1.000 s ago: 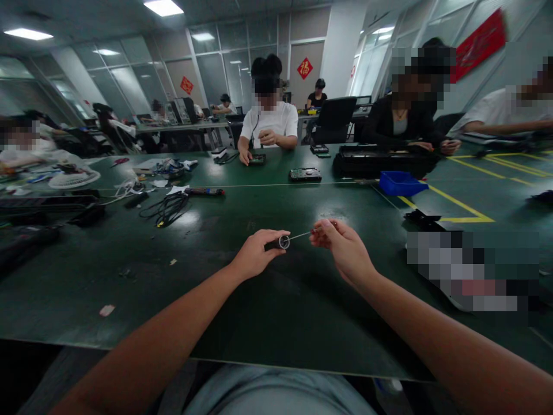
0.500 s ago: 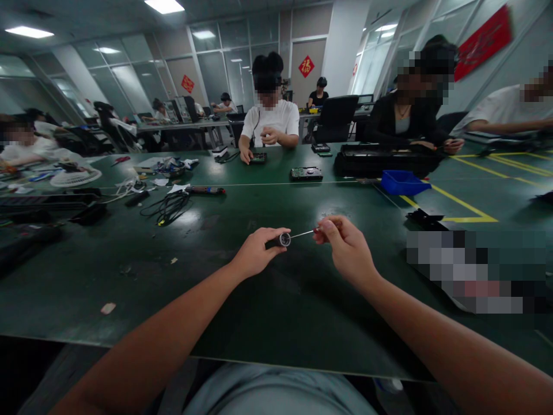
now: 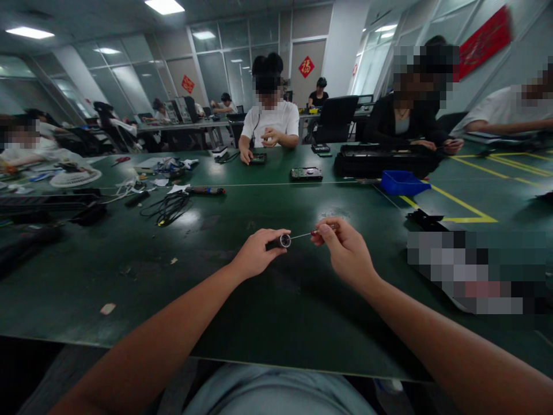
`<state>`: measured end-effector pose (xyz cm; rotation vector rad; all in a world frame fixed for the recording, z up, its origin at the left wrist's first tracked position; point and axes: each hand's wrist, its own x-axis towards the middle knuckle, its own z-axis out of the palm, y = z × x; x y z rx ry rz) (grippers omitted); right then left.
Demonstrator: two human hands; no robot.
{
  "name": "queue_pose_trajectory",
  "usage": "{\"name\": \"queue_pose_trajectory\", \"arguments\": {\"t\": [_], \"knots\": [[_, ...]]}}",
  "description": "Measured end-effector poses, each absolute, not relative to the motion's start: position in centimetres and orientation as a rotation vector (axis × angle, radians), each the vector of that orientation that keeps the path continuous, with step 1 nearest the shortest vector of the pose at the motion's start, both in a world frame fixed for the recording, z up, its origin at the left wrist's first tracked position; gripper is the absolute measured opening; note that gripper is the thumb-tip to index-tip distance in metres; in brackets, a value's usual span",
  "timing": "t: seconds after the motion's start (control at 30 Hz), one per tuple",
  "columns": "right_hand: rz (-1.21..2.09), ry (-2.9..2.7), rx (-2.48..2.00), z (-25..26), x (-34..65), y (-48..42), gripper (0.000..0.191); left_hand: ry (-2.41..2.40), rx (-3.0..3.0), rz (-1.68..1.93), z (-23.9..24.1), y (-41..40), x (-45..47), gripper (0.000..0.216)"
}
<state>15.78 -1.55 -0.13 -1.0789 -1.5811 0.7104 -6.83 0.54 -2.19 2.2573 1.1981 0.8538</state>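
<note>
My left hand (image 3: 254,252) is closed around a small dark cylinder (image 3: 281,241) with a round metal-rimmed end facing right. My right hand (image 3: 345,251) pinches a thin screwdriver (image 3: 311,233) by its handle. The slim metal shaft points left and its tip sits at the open end of the cylinder. Both hands hover just above the dark green table (image 3: 259,311), a little beyond its middle.
A blue bin (image 3: 401,183) and a long black case (image 3: 380,161) sit at the far right. Black cables (image 3: 166,208) and tools lie at the far left. A circuit board (image 3: 305,173) lies farther back. Other people sit across the table.
My right hand has shifted slightly and turned a little with the screwdriver. The left hand and cylinder stay almost still.
</note>
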Motion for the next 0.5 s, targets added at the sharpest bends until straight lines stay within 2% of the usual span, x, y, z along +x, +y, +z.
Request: {"name": "queue_pose_trajectory", "arguments": {"t": [0.5], "knots": [[0.643,-1.636,-1.231,0.50,15.89,-1.78,0.029,1.190,2.298,0.822,-2.32,0.52,-6.89,0.045]]}}
